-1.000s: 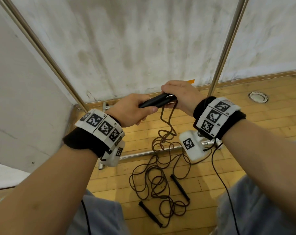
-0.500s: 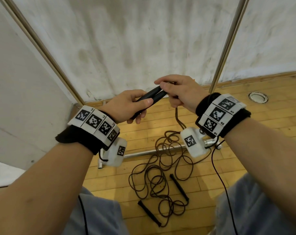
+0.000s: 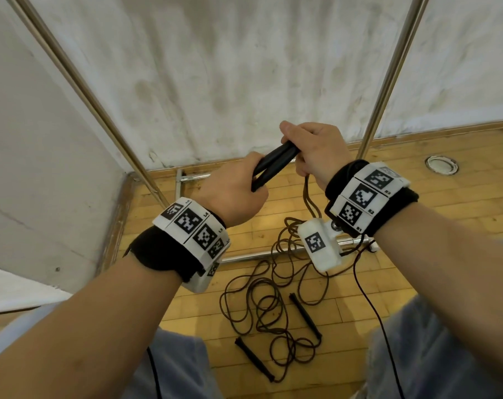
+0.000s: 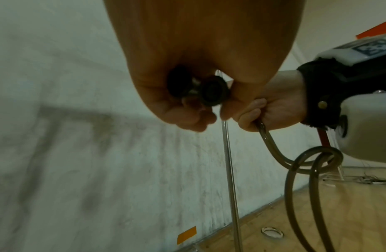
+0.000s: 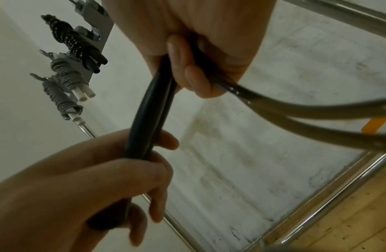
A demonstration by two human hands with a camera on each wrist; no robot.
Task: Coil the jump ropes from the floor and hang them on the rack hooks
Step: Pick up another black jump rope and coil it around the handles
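Black handles (image 3: 269, 165) of one jump rope (image 3: 309, 201) are held side by side, gripped low by the left hand (image 3: 233, 194) and at the top by the right hand (image 3: 313, 151), likely so the cord can be wound tidily. Another rope (image 3: 273, 318) is left on the floor (image 3: 417, 283) at 6 o'clock. Three wound ropes (image 5: 69, 71) are hung on the rack.

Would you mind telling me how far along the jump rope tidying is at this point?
Done: three coiled ropes already hang on the rack hooks. In hand: the left hand and right hand grip two black handles together, with the brown cord trailing down uncoiled. Left: coiling and hanging it, then the other rope on the floor.
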